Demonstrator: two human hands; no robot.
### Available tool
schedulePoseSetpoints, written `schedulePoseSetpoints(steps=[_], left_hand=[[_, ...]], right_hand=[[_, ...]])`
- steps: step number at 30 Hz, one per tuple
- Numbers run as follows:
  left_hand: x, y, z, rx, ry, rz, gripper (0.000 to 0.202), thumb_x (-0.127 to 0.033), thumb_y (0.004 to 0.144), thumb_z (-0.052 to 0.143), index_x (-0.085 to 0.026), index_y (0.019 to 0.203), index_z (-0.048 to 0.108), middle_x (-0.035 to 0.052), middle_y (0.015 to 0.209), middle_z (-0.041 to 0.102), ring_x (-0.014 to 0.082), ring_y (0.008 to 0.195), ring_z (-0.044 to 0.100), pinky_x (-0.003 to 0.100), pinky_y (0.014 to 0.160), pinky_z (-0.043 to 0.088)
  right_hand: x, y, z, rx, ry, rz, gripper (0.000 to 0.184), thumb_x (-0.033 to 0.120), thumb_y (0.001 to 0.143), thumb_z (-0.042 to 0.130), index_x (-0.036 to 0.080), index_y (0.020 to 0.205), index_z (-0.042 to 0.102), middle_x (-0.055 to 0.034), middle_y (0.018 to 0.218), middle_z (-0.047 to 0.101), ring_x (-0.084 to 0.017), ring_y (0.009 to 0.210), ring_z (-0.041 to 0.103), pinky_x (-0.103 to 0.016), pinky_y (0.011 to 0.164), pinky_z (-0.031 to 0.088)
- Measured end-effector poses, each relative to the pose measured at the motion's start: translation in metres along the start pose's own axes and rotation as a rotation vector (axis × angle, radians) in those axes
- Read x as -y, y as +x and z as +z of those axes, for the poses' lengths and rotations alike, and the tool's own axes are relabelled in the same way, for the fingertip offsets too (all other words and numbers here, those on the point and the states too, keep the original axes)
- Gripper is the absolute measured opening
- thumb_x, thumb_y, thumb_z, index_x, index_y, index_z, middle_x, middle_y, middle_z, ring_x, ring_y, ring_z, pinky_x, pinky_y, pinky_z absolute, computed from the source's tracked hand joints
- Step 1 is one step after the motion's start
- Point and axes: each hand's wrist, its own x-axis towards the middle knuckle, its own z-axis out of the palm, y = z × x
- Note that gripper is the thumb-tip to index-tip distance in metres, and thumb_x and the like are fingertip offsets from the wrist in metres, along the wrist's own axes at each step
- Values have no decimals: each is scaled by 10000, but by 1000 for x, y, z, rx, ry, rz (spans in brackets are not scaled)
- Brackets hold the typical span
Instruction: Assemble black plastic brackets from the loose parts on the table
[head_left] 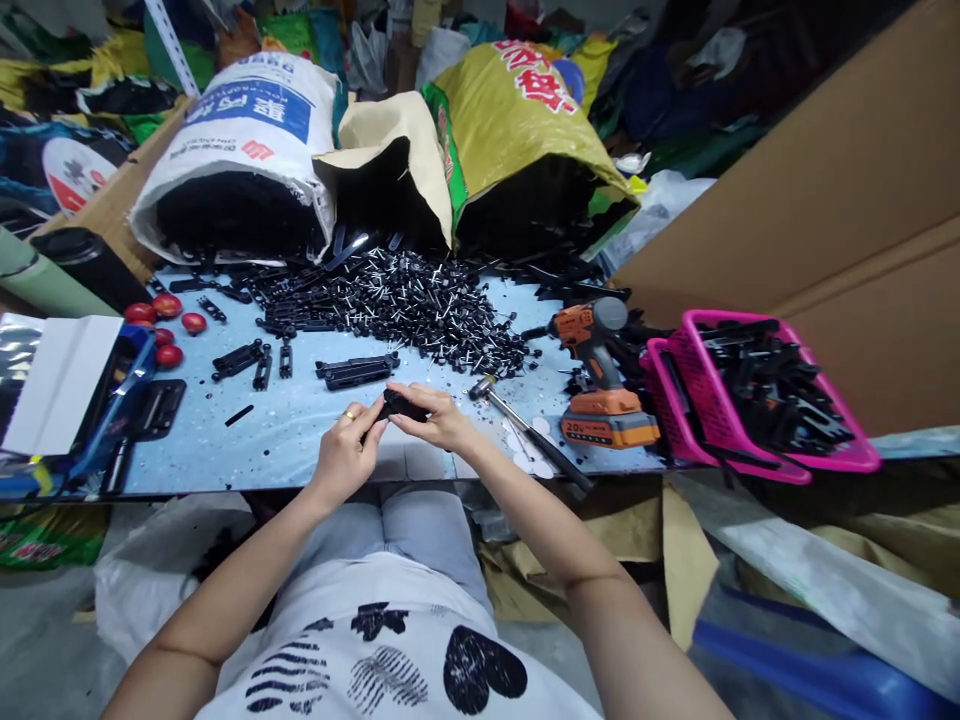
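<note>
Both my hands meet over the front of the blue table, closed on one small black plastic part (pixel 403 404). My left hand (pixel 349 448) pinches its left end, and my right hand (pixel 435 418) grips its right side. Fingers cover much of the part, so its exact shape is hidden. Just beyond my hands lie stacked long black plastic pieces (pixel 358 371). Farther left sit several short black pieces (pixel 238 360). A hammer (pixel 525 430) rests to the right of my right hand, its head toward the pile of black parts with metal pins (pixel 442 310).
An orange cordless drill (pixel 600 375) stands at right, beside pink baskets (pixel 694 350) of black parts. Open sacks, one white (pixel 240 130) and one yellow (pixel 525 120), line the back. Red round fruits (pixel 169 355), a dark tumbler (pixel 90 265) and a blue bin (pixel 135 375) are at left.
</note>
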Motion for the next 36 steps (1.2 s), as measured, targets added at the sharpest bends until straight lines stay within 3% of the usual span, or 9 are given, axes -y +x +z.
schedulePoseSetpoints(steps=[7,14,20,22,29,32,34,36], left_hand=[[-7,-2,16,-228,-19,46,360,-257,931,431,-198,1269,543,57,874,573,136,791,577,255,730,481],[-2,7,10,-203,10,149,365,-244,928,437,-176,1274,532,82,921,606,139,823,592,250,725,496],[-17,13,20,-456,-41,86,379,-247,947,387,-156,1297,502,115,982,627,156,854,590,287,756,497],[-18,13,19,-486,-51,98,368,-261,953,374,-152,1270,527,115,977,640,159,850,591,299,765,495],[-4,21,-6,-298,-28,149,370,-326,958,355,-139,1178,585,110,999,654,164,894,583,317,812,491],[7,22,-6,-217,-70,128,376,-350,955,356,-140,1167,585,102,979,644,162,879,585,318,807,493],[18,16,4,-214,-121,17,373,-362,951,362,-147,1169,575,94,963,633,156,842,593,308,773,502],[30,6,20,-248,-203,-187,376,-369,949,361,-154,1208,528,73,912,618,133,741,601,274,676,513]], right_hand=[[6,4,3,-87,-89,-85,485,342,871,542,176,1321,472,-67,942,609,-134,806,567,-260,724,479],[5,9,-3,-11,-148,-149,503,344,874,528,178,1343,450,-64,908,587,-128,734,552,-247,655,478],[30,9,31,-302,-115,-9,490,379,952,366,177,1399,380,-106,1039,594,-168,863,560,-307,754,492],[37,8,40,-321,-122,21,503,386,958,343,191,1421,348,-112,1070,593,-179,879,559,-318,761,494],[34,4,42,-275,-94,83,563,418,936,381,254,1462,269,-100,1038,598,-213,889,572,-353,783,500],[27,3,52,-271,-78,177,567,409,938,378,248,1468,254,-113,1092,592,-220,919,581,-366,813,496],[20,3,60,-209,-77,245,556,412,944,365,236,1463,268,-118,1137,585,-211,943,590,-352,838,490],[11,5,64,-50,-122,291,537,435,942,371,235,1438,326,-109,1147,596,-203,963,599,-335,854,483]])
